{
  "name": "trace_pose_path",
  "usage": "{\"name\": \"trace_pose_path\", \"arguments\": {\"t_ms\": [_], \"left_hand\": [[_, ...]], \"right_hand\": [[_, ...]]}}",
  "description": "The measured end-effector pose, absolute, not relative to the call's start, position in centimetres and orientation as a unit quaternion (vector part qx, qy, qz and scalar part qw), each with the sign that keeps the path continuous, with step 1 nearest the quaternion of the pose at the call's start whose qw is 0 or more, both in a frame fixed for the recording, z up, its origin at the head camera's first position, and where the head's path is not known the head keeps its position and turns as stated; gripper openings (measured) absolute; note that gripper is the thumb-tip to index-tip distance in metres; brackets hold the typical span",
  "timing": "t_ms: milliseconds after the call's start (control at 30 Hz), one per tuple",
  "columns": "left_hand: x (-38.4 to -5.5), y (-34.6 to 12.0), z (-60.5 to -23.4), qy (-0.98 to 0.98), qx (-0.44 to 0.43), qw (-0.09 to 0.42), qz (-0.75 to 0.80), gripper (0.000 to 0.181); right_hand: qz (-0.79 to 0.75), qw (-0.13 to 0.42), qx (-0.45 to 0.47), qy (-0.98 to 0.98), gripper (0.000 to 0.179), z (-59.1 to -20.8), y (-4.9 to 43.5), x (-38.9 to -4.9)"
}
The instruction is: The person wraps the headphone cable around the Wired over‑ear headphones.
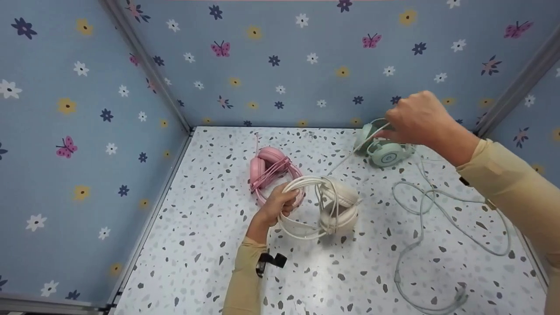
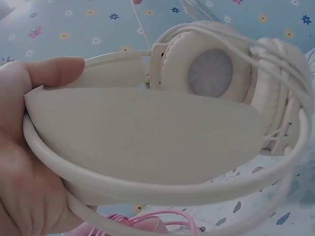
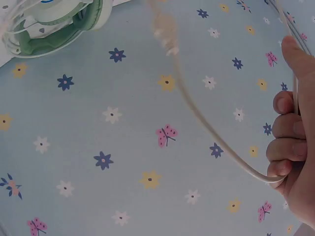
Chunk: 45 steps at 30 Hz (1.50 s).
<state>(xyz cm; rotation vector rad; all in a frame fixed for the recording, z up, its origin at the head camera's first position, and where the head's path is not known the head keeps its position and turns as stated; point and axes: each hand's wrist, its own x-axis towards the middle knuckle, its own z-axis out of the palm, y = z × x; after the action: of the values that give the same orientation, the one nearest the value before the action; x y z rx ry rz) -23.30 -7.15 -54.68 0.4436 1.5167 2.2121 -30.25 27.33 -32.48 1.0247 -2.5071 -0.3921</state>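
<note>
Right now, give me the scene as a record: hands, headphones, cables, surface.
left hand: grips white headphones at the headband
right hand: raised, holds white cable
white headphones: cable strands looped round the ear cups
pink headphones: on table, cable wound round them
green headphones: on table, near back wall
green cable: in loose loops on table
surface: white speckled table

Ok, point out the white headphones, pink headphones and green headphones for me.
White headphones (image 2: 147, 137): left wrist view, on the broad headband.
Pink headphones (image 1: 272, 155): head view, on the upper ear cup.
Green headphones (image 1: 386, 155): head view, on the nearer ear cup.
</note>
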Motion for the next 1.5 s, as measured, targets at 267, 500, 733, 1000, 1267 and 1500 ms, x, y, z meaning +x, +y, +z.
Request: {"name": "trace_pose_path", "arguments": {"t_ms": [267, 500, 733, 1000, 1267, 1500], "left_hand": [[-23.7, -5.6, -53.8, 0.566, 0.091, 0.1, 0.813, 0.012], [-24.5, -3.6, -53.9, 0.557, 0.033, 0.031, 0.83, 0.017], [-25.8, -2.9, -53.3, 0.498, 0.025, -0.002, 0.867, 0.011], [-27.0, -4.0, -52.0, 0.367, 0.082, 0.0, 0.927, 0.021], [-28.2, -5.8, -52.4, 0.282, 0.057, 0.029, 0.957, 0.027], [-28.5, -8.1, -53.5, 0.121, 0.084, 0.084, 0.985, 0.032]], "right_hand": [[-0.055, 0.222, 0.329, -0.916, 0.057, -32.0, 27.3, -27.1], [0.001, 0.219, 0.294, -0.931, 0.042, -33.6, 24.3, -23.0], [0.067, 0.148, 0.292, -0.943, 0.029, -35.9, 22.9, -19.9], [0.172, 0.086, 0.285, -0.939, 0.017, -40.1, 22.4, -18.1], [0.237, 0.033, 0.251, -0.938, 0.016, -44.1, 22.6, -17.4], [0.322, -0.043, 0.235, -0.916, 0.021, -47.9, 25.7, -14.6]]}}
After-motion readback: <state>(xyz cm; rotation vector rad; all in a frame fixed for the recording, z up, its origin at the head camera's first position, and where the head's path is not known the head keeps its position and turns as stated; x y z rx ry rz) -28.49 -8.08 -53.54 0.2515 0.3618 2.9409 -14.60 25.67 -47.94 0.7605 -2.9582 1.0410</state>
